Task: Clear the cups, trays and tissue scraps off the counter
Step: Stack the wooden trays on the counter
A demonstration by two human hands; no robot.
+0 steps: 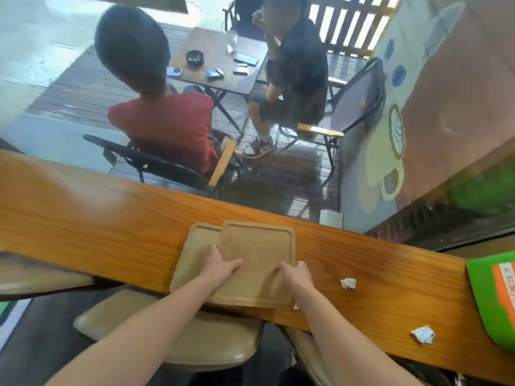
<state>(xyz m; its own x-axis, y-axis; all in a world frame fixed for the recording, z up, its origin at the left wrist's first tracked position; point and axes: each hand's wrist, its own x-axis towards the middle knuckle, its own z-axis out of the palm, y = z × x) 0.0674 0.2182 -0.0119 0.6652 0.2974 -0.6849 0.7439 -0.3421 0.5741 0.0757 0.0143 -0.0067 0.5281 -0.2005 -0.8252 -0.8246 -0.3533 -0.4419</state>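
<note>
Setting: wooden counter (83,213) running from the left edge down to the lower right, set against a window that looks onto a decked terrace.
Counter edges: the far edge meets the glass; the near edge overhangs two padded stools, one (156,330) below the left arm and one (309,355) between the arms.
Open room: the long stretch of counter to the left of the trays is bare wood; to the right there is bare wood between the trays and the tissue scraps.
Trays: two tan square trays with raised rims, overlapping. The upper tray (259,246) lies partly on top of the lower tray (192,246), which shows at the left. Both hang a little over the near edge. Nothing lies in either tray.
Left hand (223,270): palm down, fingers spread flat across the seam where the upper tray overlaps the lower one, pressing rather than pinching.
Right hand (296,274): at the right rim of the upper tray, fingers curled over the rim; whether it truly clamps the rim cannot be told.
Tissue scraps: one crumpled white scrap (348,283) near the right of the trays; a second (423,334) farther right, close to the near edge.
Right end: a green and orange mat (485,296) lies on the counter, just beyond the second scrap.
Outside: two people sit at a small table (223,65) holding phones, an ashtray and a glass.
</note>
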